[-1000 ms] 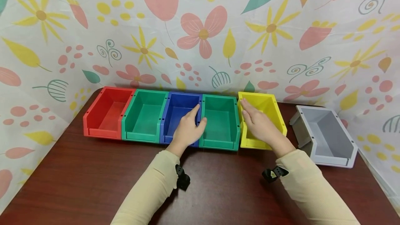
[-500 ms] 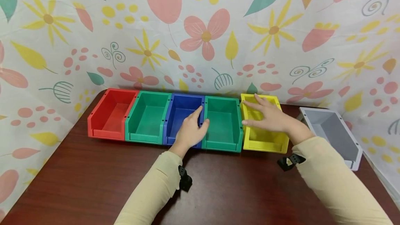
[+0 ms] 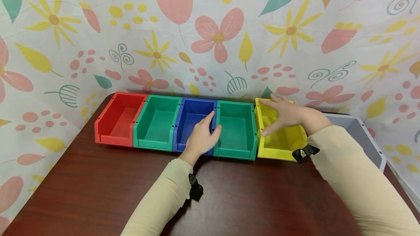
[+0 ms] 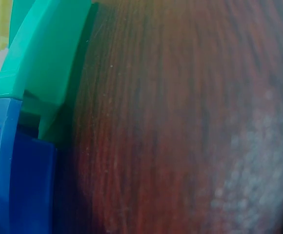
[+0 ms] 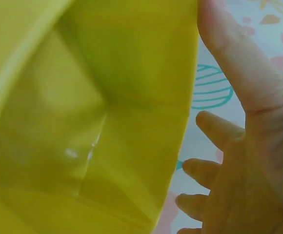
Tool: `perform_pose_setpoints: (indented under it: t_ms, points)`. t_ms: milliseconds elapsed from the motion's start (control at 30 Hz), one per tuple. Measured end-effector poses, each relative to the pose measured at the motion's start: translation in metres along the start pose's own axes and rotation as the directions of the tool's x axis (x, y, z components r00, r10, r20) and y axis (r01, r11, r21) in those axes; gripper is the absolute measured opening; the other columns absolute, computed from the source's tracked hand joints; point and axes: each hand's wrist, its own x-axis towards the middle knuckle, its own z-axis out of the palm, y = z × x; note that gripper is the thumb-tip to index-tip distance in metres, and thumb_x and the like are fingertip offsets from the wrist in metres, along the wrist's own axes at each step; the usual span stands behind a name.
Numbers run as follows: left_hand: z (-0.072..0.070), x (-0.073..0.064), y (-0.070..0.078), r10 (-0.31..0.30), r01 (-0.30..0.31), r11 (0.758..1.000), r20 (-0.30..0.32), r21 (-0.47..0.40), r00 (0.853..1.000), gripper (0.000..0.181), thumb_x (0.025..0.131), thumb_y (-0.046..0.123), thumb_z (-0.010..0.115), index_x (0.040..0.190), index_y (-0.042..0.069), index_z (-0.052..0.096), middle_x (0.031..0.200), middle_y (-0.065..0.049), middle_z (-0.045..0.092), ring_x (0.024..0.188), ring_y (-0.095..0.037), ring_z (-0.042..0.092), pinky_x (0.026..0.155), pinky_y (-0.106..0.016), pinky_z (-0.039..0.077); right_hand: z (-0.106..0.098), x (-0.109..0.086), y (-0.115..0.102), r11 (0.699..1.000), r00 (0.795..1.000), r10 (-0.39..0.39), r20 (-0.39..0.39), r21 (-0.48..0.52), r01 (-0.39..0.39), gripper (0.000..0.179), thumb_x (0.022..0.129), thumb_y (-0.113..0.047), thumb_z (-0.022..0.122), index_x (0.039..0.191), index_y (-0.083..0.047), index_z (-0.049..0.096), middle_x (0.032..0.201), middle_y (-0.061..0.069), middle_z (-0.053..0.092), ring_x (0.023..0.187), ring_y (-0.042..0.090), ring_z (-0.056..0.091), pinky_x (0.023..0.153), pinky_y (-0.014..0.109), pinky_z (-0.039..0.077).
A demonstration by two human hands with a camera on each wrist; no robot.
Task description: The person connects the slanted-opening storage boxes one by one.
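My left hand [image 3: 204, 137] lies over the rim between the blue bin [image 3: 193, 106] and the green bin [image 3: 234, 130] to its right, index finger stretched forward. Above the yellow bin [image 3: 275, 152] hovers my right hand [image 3: 288, 114], its fingers spread and its thumb toward the bin's left wall. In the right wrist view the right hand [image 5: 249, 146] shows parted fingers beside the yellow bin [image 5: 131, 161]; whether the thumb touches it, I cannot tell. The left wrist view catches the fronts of the blue bin [image 4: 31, 180] and green bin [image 4: 58, 58].
Further left in the row stand another green bin [image 3: 157, 123] and a red bin [image 3: 121, 119]. A grey bin [image 3: 361, 134] sits apart at the right, partly hidden by the right sleeve. Behind the brown table [image 3: 108, 185] hangs a floral cloth [image 3: 197, 17].
My right hand has moved from the yellow bin's left wall rightward over the bin, and its fingers have spread. The left hand stays in place. The right arm covers more of the grey bin.
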Motion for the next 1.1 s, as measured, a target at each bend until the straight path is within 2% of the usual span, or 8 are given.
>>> perform_pose_setpoints:
  t_ms: [533, 600, 667, 733, 833, 900, 967, 1100]
  points:
    - [-0.003, -0.001, 0.004, -0.009, 0.009, 0.999, -0.002, -0.035, 1.000, 0.062, 0.094, 0.044, 0.046, 0.150, 0.023, 0.030, 0.148, -0.010, 0.041, 0.130, -0.028, 0.046, 0.099, -0.050, 0.044, -0.007, 0.008, -0.007, 0.997, 0.993, 0.073, 0.098, 0.034, -0.076, 0.119, 0.063, -0.059, 0.078, 0.153, -0.016, 0.014, 0.155, 0.030, -0.003, 0.137, 0.056, -0.001, 0.101, 0.075, 0.013]
    - [-0.003, -0.002, 0.004, -0.003, 0.003, 0.999, -0.003, -0.041, 1.000, 0.062, 0.094, 0.043, 0.047, 0.149, 0.022, 0.030, 0.146, -0.011, 0.043, 0.109, -0.028, 0.062, 0.094, -0.046, 0.047, -0.006, 0.008, -0.009, 0.996, 0.992, 0.083, 0.098, 0.022, -0.086, 0.120, 0.062, -0.060, 0.078, 0.153, -0.015, 0.014, 0.155, 0.030, -0.002, 0.137, 0.056, 0.001, 0.101, 0.074, 0.015]
    - [-0.004, -0.002, 0.004, 0.004, -0.004, 0.999, -0.006, -0.047, 1.000, 0.061, 0.094, 0.041, 0.048, 0.149, 0.022, 0.031, 0.131, -0.013, 0.056, 0.073, -0.025, 0.065, 0.078, -0.039, 0.051, -0.005, 0.010, -0.011, 0.996, 0.991, 0.093, 0.097, 0.009, -0.094, 0.121, 0.060, -0.061, 0.078, 0.153, -0.015, 0.015, 0.154, 0.031, 0.000, 0.137, 0.055, 0.004, 0.102, 0.073, 0.017]
    - [-0.004, -0.001, 0.002, 0.009, -0.010, 0.998, -0.005, -0.067, 1.000, 0.060, 0.094, 0.040, 0.049, 0.149, 0.022, 0.032, 0.102, -0.018, 0.066, 0.042, -0.020, 0.047, 0.056, -0.033, 0.046, -0.005, 0.011, -0.013, 0.995, 0.990, 0.103, 0.099, -0.002, -0.103, 0.122, 0.059, -0.061, 0.078, 0.153, -0.014, 0.015, 0.154, 0.031, 0.002, 0.137, 0.055, 0.007, 0.103, 0.072, 0.019]
    - [-0.003, 0.000, 0.000, 0.017, -0.017, 0.994, 0.000, -0.105, 1.000, 0.059, 0.094, 0.037, 0.050, 0.148, 0.020, 0.033, 0.089, -0.019, 0.065, 0.032, -0.013, 0.027, 0.040, -0.027, 0.032, -0.005, 0.012, -0.015, 0.992, 0.985, 0.124, 0.118, -0.008, -0.124, 0.124, 0.059, -0.060, 0.079, 0.153, -0.013, 0.014, 0.154, 0.032, 0.002, 0.137, 0.055, 0.008, 0.103, 0.071, 0.021]
    - [-0.002, 0.001, -0.001, 0.024, -0.025, 0.991, -0.006, -0.135, 1.000, 0.059, 0.093, 0.036, 0.052, 0.147, 0.019, 0.035, 0.108, -0.022, 0.067, 0.031, -0.012, 0.029, 0.039, -0.025, 0.029, -0.005, 0.013, -0.017, 0.990, 0.982, 0.142, 0.127, -0.016, -0.141, 0.124, 0.058, -0.059, 0.079, 0.153, -0.014, 0.013, 0.154, 0.032, 0.002, 0.136, 0.056, 0.009, 0.102, 0.071, 0.022]
    - [-0.002, 0.001, -0.002, 0.032, -0.035, 0.987, -0.018, -0.154, 0.999, 0.058, 0.092, 0.034, 0.054, 0.146, 0.017, 0.037, 0.132, -0.018, 0.056, 0.034, -0.012, 0.039, 0.040, -0.026, 0.031, -0.004, 0.014, -0.018, 0.987, 0.979, 0.157, 0.127, -0.028, -0.155, 0.125, 0.057, -0.059, 0.080, 0.153, -0.014, 0.013, 0.154, 0.032, 0.002, 0.136, 0.056, 0.010, 0.101, 0.071, 0.023]
    - [-0.002, 0.000, -0.002, 0.020, -0.026, 0.984, -0.032, -0.176, 0.999, 0.058, 0.091, 0.033, 0.056, 0.144, 0.017, 0.040, 0.138, -0.017, 0.051, 0.055, -0.016, 0.059, 0.043, -0.028, 0.033, -0.004, 0.014, -0.022, 0.983, 0.976, 0.181, 0.119, -0.049, -0.176, 0.126, 0.055, -0.059, 0.080, 0.153, -0.016, 0.013, 0.154, 0.031, 0.003, 0.136, 0.056, 0.011, 0.100, 0.071, 0.025]
